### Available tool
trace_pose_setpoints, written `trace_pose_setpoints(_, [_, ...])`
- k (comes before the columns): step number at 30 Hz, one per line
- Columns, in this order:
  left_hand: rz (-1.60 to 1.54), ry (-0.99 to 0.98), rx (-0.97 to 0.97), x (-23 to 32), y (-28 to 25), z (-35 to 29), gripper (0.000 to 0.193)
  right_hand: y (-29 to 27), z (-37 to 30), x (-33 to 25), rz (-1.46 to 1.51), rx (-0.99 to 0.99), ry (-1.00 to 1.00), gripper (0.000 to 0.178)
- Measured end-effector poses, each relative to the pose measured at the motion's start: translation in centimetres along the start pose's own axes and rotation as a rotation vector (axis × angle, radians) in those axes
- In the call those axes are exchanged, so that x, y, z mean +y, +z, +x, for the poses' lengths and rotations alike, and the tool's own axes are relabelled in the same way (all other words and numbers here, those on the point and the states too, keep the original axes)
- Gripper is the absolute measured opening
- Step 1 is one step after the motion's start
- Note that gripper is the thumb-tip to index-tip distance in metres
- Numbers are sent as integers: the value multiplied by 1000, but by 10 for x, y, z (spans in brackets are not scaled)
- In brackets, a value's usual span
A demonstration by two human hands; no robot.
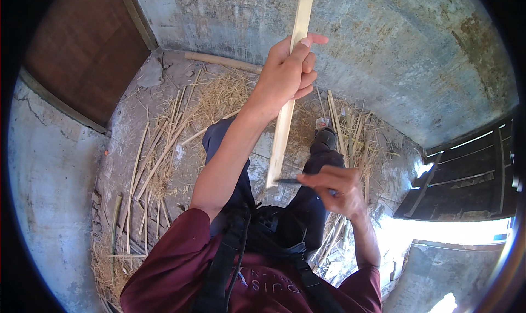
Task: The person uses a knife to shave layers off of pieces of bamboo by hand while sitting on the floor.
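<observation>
One L hand [290, 66] grasps strip [282, 128], R hand [336, 190] clenches knife [289, 181]; poss. nick to R leg [311, 217] if it skids.

Daylight [438, 229] glares white at lower right (detail lost); fisheye edges bend; blade [288, 181] blurred

Strip [281, 132] pale cream; knife [288, 181] dark; shirt [170, 258] maroon (pale lettering [274, 285]); wall [378, 50] blue-grey, brown-blotched; panel [85, 44] brown.
</observation>
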State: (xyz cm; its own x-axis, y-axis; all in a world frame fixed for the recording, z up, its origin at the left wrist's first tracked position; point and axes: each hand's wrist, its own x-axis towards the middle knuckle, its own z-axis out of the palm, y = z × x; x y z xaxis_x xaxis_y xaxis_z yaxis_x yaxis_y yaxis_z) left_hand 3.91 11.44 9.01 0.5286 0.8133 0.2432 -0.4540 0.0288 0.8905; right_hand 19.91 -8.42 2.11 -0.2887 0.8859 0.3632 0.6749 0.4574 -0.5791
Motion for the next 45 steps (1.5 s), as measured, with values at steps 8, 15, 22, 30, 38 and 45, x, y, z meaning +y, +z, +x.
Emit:
trace_pose_setpoints(8, [-20, -4, -57, -5, 8, 5, 42, -8, 8, 0, 16, 225, 22, 49])
trace_pose_setpoints(15, [1, -2, -32, -2, 8, 3, 42, -8, 14, 4, -78, 200, 5, 43])
trace_pose_setpoints(22, [-22, -11, -49, -9, 8, 4, 41, 4, 5, 12, 48, 200, 21, 48])
trace_pose_setpoints(30, [7, 15, -53, -5, 4, 7, 40, 9, -9, 14, 47, 58, -28, 53])
trace_pose_setpoints(38, [-25, -35, -62, -3, 11, 4, 40, -1, 13, 10, -9, 260, -8, 51])
trace_pose_setpoints(45, [14, 1, -55, 1, 7, 1, 41, 2, 7, 7, -15, 153, -12, 51])
